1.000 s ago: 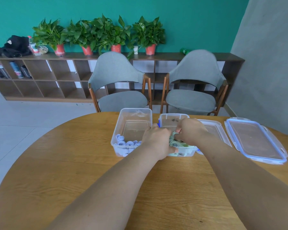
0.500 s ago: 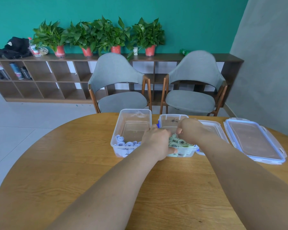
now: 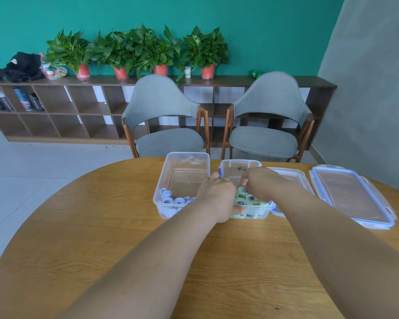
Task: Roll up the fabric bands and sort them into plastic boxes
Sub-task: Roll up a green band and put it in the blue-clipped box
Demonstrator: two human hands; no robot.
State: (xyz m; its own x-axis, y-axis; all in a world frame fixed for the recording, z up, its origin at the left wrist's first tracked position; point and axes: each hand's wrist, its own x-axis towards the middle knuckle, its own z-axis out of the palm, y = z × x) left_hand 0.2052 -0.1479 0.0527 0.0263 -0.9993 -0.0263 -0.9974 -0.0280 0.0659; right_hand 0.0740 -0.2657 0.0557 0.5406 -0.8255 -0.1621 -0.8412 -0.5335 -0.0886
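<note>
Two clear plastic boxes stand side by side at the table's far edge. The left box (image 3: 186,154) holds several rolled pale blue bands (image 3: 173,200) along its front wall. The right box (image 3: 240,161) holds several rolled green bands (image 3: 248,198). My left hand (image 3: 217,197) grips the right box's front left corner, thumb on the outer front wall. My right hand (image 3: 262,183) reaches down into the right box, its fingertips curled together on a green roll. What the fingertips pinch is partly hidden.
A small clear lid (image 3: 291,178) lies right of the boxes, and a larger blue-rimmed lid (image 3: 351,195) lies beyond it near the table's right edge. Two grey chairs (image 3: 164,125) stand behind the round wooden table (image 3: 101,226). A shelf with plants lines the wall.
Both hands stay at the green-band box. My right hand has sunk a little lower onto the green rolls; my left hand holds its place.
</note>
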